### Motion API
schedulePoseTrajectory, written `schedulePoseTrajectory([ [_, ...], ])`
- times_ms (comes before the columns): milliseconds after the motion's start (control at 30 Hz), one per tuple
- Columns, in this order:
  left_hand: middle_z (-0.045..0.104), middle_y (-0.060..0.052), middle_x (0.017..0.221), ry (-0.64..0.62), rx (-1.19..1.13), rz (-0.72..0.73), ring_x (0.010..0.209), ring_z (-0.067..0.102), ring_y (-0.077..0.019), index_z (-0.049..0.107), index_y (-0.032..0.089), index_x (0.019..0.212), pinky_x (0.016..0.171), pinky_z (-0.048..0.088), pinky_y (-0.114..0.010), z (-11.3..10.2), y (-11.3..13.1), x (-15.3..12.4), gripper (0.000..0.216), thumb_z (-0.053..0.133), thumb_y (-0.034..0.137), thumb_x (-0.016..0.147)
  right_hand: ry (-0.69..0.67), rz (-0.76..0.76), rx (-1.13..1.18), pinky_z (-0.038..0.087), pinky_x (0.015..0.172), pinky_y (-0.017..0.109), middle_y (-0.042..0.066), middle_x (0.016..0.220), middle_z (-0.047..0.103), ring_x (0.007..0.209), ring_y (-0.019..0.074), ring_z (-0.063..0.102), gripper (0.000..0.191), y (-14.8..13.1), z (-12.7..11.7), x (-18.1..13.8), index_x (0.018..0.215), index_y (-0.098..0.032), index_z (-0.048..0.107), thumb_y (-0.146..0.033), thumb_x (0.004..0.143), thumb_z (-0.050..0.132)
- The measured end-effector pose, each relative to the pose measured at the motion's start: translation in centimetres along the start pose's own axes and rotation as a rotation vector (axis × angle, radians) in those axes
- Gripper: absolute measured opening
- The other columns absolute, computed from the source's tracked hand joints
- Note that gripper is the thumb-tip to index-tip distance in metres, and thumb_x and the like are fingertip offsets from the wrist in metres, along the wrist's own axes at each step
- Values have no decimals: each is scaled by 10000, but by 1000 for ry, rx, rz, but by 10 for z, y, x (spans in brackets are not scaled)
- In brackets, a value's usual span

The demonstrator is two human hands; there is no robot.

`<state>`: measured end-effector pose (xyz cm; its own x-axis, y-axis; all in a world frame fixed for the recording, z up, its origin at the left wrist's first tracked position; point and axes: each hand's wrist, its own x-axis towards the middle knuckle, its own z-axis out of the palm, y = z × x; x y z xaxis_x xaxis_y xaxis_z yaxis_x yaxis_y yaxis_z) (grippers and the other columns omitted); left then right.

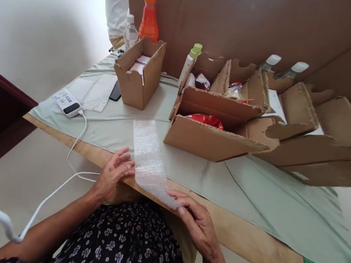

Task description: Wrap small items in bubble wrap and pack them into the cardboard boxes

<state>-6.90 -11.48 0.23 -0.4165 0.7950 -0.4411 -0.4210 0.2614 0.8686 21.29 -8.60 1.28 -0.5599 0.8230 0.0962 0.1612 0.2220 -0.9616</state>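
Observation:
A strip of clear bubble wrap (151, 152) lies on the cloth-covered table and bends over its front edge. My right hand (197, 221) pinches the near corner of this strip between thumb and fingers. To the left of the wrap, my left hand (114, 173) is held with its fingers loosely apart and nothing in them. Its fingertips come close to the strip's left side; whether they touch it I cannot tell.
Cardboard bins (207, 140) with packets stand at the right. A smaller cardboard box (146, 84) holds pale packs, with an orange bottle (149, 21) behind. A white device (67, 102) with a white cable (80, 135) lies left, near a dark phone (115, 92).

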Motion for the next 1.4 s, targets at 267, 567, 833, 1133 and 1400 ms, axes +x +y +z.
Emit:
schedulePoseTrajectory([
  [267,741,-103,978,-109,397,177,892,685,-211,733,121,1095,768,567,-327,12,0,37,467,713,367,699,43,139,133,546,1047,337,71,1253,767,1190,212,713,190,22,35,-23,1005,-260,710,-349,1027,544],
  [567,705,-121,1351,-555,710,500,1310,608,-311,750,223,1219,1153,437,-475,-33,23,7,361,662,412,924,-33,170,66,545,726,251,0,745,736,708,149,699,219,-5,52,3,1019,-229,715,-328,1018,519],
  [833,733,-56,1020,-406,534,236,902,668,-194,690,202,1301,840,542,-305,-44,8,-1,500,762,409,851,44,230,-81,482,624,249,-7,676,678,611,142,623,233,-10,54,61,927,-204,707,-359,978,540],
  [1133,696,-4,833,-102,861,436,685,614,-163,646,196,1346,713,496,-285,-17,-8,31,485,611,236,864,274,6,-489,559,803,355,78,1014,770,794,191,691,240,15,58,77,1150,-211,703,-309,989,554],
  [1400,731,-65,994,-79,1106,548,847,689,-224,608,188,1396,822,543,-340,-12,-8,35,500,593,222,898,-8,-302,-804,493,1016,478,134,1381,688,1304,315,591,270,26,85,51,1221,-182,680,-214,955,642],
])
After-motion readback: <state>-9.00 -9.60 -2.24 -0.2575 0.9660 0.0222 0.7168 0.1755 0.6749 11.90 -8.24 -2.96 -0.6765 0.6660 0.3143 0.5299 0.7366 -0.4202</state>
